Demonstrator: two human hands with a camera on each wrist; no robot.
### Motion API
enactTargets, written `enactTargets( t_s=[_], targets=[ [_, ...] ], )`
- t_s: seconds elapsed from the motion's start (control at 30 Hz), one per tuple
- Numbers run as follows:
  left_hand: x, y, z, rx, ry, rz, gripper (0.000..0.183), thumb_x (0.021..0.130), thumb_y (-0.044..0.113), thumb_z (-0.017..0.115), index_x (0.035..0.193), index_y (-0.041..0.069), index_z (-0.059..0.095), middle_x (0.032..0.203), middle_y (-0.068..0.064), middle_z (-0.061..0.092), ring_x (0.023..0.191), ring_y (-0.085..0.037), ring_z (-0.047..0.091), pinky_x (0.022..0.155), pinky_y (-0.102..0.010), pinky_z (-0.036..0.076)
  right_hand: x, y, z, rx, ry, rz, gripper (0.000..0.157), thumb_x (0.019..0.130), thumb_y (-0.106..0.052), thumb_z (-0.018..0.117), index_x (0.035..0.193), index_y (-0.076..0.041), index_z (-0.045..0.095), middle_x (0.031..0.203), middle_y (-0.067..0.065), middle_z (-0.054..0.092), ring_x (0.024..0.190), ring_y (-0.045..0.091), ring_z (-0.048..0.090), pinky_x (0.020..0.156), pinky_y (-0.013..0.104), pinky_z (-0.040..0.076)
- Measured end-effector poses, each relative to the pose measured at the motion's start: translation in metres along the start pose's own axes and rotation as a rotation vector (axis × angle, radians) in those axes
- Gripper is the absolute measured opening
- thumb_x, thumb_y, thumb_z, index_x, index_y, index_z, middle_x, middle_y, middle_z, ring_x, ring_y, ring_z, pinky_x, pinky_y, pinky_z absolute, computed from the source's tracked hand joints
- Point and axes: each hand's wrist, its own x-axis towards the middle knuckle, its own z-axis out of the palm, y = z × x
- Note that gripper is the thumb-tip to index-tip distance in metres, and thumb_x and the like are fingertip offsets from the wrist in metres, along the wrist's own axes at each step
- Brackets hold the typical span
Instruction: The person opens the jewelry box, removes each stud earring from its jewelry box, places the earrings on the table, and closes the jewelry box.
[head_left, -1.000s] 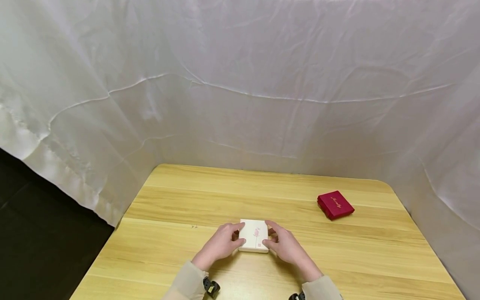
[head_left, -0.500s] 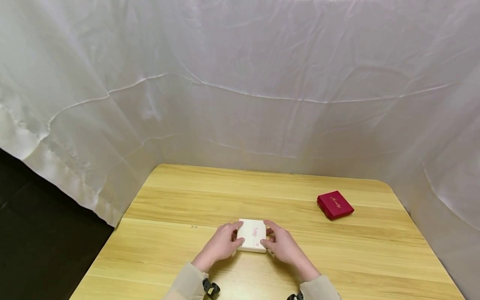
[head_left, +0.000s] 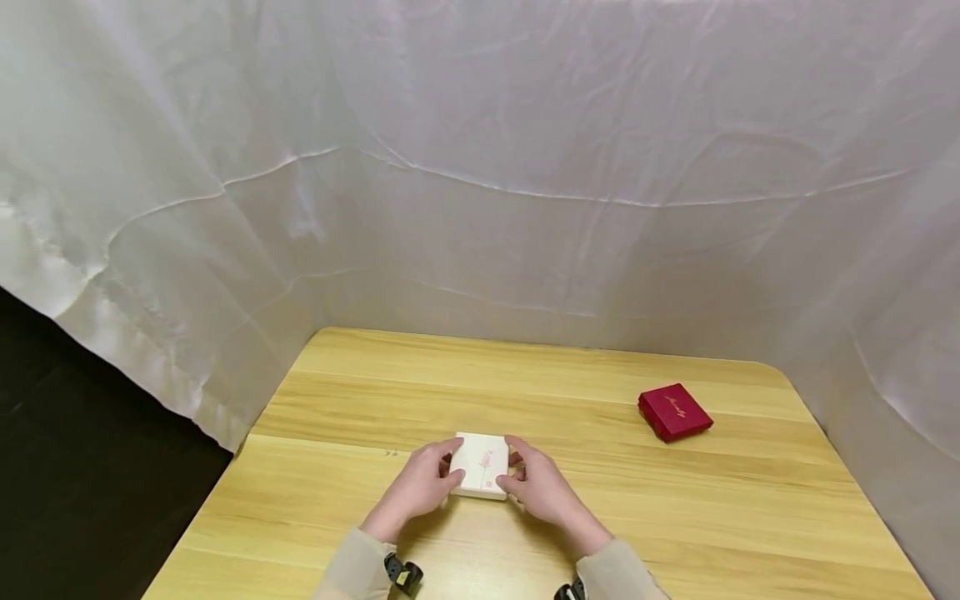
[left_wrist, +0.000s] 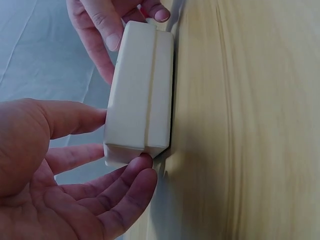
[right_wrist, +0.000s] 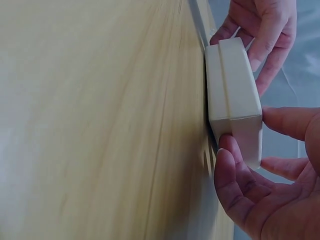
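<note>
A small white gift box [head_left: 480, 463] with a pink flower printed on its lid lies flat, close over the wooden table, in the head view. My left hand [head_left: 418, 485] grips its left end, the thumb at the near corner and a finger at the far one. On the opposite end my right hand [head_left: 546, 490] holds it the same way. The left wrist view shows the lid fitted on the box [left_wrist: 134, 90], a thin seam running along its side. Fingertips of the right hand press low on the box end [right_wrist: 247, 140] in the right wrist view.
A dark red jewelry box [head_left: 675, 412] with gold lettering sits toward the back right of the table [head_left: 360, 392]. A pale cloth curtain [head_left: 480, 242] hangs behind and along both sides. Dark floor [head_left: 82, 467] shows at the left.
Both hands have shifted the white box a short way to the left and slightly back, keeping their grip on it. The red box has stayed on its spot.
</note>
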Motion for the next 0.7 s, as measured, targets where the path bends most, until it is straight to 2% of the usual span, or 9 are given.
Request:
enactTargets(
  t_s=[0.4, 0.7],
  targets=[
    [-0.006, -0.014, -0.019, 0.012, 0.028, -0.059, 0.05, 0.091, 0.005, 0.066, 0.138, -0.006, 0.05, 0.103, -0.012, 0.062, 0.084, -0.017, 0.058, 0.07, -0.029, 0.052, 0.019, -0.011, 0.018, 0.008, -0.03, -0.053, 0.064, 0.089, -0.008, 0.07, 0.143, 0.01, 0.039, 0.109, 0.017, 0.06, 0.077, 0.014, 0.057, 0.063, 0.024, 0.051],
    [-0.012, -0.024, -0.029, 0.014, 0.048, -0.106, 0.05, 0.091, 0.004, 0.064, 0.139, -0.005, 0.05, 0.102, -0.012, 0.061, 0.083, -0.017, 0.056, 0.07, -0.032, 0.051, 0.028, -0.017, 0.033, 0.014, -0.033, -0.055, 0.065, 0.089, -0.009, 0.071, 0.142, 0.009, 0.04, 0.109, 0.014, 0.061, 0.077, 0.011, 0.057, 0.064, 0.024, 0.051]
  ],
)
